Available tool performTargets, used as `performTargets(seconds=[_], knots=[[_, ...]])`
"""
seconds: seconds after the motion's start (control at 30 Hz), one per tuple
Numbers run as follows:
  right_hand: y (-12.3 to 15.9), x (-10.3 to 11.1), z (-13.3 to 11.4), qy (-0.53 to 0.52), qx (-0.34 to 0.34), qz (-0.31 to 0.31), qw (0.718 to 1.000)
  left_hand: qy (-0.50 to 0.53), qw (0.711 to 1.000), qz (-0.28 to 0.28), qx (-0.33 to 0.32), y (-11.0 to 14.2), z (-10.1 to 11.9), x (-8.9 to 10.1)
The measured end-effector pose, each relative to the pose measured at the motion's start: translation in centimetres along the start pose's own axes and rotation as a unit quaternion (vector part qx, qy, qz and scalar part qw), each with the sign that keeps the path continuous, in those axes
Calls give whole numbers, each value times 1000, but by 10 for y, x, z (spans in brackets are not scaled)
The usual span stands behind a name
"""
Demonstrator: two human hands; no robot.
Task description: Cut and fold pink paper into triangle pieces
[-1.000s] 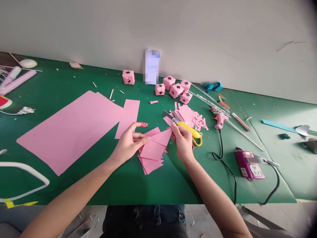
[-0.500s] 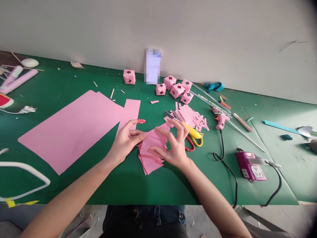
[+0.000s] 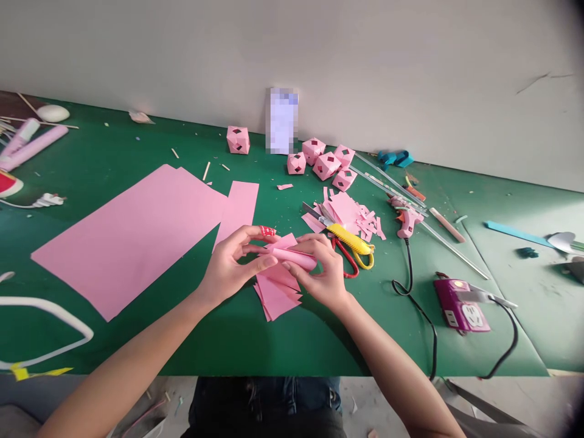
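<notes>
Between my hands a piece of pink paper is bent over into a curl. My left hand pinches its left end between thumb and fingers; a red patterned wrap covers one fingertip. Its right end is gripped by my right hand, thumb below and fingers above. Directly beneath lies a stack of cut pink paper pieces, spread unevenly on the green table. Just right of my right hand rest scissors with a red handle and a yellow-handled cutter or scissors, partly overlapping.
Large pink sheets and a pink strip lie left. Several folded pink paper balls stand at the back, near paper scraps. Rightward are a pink glue gun with its cord and a purple power socket.
The paper under my fingers has been lifted off the stack and curled over. My right hand has come down and closed on it; my left hand has shifted slightly right.
</notes>
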State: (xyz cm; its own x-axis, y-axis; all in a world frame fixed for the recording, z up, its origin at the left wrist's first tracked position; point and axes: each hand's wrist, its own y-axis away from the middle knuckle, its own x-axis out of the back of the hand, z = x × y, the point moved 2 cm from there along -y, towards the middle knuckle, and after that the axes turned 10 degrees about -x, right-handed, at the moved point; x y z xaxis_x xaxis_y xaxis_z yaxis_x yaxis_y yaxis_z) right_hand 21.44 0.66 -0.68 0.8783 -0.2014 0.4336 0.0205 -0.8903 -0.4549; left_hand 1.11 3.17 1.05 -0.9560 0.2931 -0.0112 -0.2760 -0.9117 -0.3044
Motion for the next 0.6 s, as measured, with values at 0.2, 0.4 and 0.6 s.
performTargets(seconds=[0.2, 0.4, 0.6], knots=[[2, -3, 3, -68, -69, -25, 995, -35, 999, 4, 32, 1, 0, -3], [0, -3, 1, -135, -168, -60, 975, -52, 996, 49, 62, 0, -2, -1], [0, -5, 8, -250, -332, -86, 905, 24, 989, 81, 125, -2, -6, -1]])
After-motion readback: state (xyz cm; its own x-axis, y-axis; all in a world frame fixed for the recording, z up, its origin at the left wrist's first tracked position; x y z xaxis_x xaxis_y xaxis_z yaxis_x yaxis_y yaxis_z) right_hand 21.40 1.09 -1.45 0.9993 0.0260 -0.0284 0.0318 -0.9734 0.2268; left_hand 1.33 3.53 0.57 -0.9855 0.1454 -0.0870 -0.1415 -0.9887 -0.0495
